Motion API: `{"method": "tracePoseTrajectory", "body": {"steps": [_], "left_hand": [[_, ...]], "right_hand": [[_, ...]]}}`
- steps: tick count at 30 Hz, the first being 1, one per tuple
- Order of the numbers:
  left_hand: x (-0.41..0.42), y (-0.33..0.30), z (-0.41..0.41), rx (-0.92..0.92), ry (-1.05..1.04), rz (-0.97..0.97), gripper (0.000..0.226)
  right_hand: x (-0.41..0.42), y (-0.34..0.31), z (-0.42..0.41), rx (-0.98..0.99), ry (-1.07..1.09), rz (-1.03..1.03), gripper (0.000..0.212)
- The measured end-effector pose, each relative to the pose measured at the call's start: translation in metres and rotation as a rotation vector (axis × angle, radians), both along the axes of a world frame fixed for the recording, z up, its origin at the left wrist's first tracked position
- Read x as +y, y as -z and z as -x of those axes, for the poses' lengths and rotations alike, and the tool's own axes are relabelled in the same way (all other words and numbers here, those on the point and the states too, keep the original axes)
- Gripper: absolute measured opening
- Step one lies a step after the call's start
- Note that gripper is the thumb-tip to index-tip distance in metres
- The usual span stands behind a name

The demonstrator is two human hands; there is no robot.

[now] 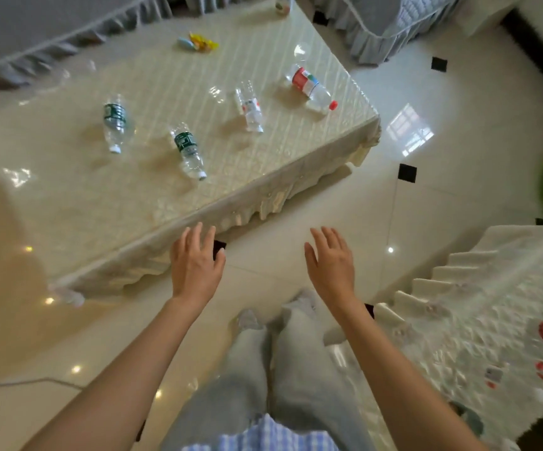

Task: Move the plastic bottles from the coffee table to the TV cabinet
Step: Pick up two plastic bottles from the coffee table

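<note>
On the cloth-covered surface (107, 203), four plastic bottles lie on their sides. Farthest left, toward the middle of the surface, is a green-labelled bottle (115, 123), its white cap pointing at the near edge. Just right of it lies a second green-labelled bottle (188, 151), closer to the near edge, its cap also pointing that way. Further right is a clear bottle with a small red-and-white label (249, 107). Nearest the right corner lies a bottle with a red label and red cap (311, 88), its cap aimed at the right edge. Small bright wrappers (199, 43) sit toward the far edge.

Below the near edge, the left hand (195, 262) hovers over the floor, palm down, fingers (198, 234) apart and holding nothing. The right hand (330, 263) hovers beside it, well apart from the bottles, fingers spread and empty too. At the right, a white-covered cabinet top (491, 320) carries blurred red-labelled items.
</note>
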State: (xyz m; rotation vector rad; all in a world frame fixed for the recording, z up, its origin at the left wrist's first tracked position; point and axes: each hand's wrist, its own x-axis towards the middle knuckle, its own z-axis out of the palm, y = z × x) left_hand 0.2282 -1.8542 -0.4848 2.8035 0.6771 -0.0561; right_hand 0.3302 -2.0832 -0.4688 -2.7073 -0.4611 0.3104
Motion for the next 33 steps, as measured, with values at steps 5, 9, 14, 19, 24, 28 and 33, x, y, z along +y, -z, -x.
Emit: {"method": "tracePoseTrajectory", "body": {"steps": [5,9,14,19,24,28,33], "left_hand": [[0.05,-0.001,0.013,-0.019,-0.099,-0.029,0.046],[0.088,-0.003,0.006,0.0,-0.201,-0.046,0.043],[0.138,-0.007,-0.026,-0.016,-0.288,-0.049,0.043],[0.185,-0.003,-0.062,-0.04,-0.356,-0.059,0.042],[0.224,0.008,-0.087,-0.046,-0.354,-0.059,0.042],[0.259,0.022,-0.105,-0.02,-0.345,-0.035,0.045],[0.308,0.059,-0.12,0.033,-0.313,0.036,0.048]], "right_hand": [[0.063,-0.002,-0.016,-0.035,-0.137,-0.007,0.041],[0.113,0.005,-0.045,-0.044,-0.225,-0.029,0.039],[0.175,0.01,-0.089,-0.031,-0.328,-0.03,0.038],[0.23,0.015,-0.133,0.001,-0.432,0.022,0.043],[0.278,0.02,-0.17,-0.008,-0.454,0.029,0.043],[0.311,0.034,-0.186,-0.013,-0.403,0.008,0.041],[0.341,0.075,-0.186,0.058,-0.336,0.08,0.044]]}}
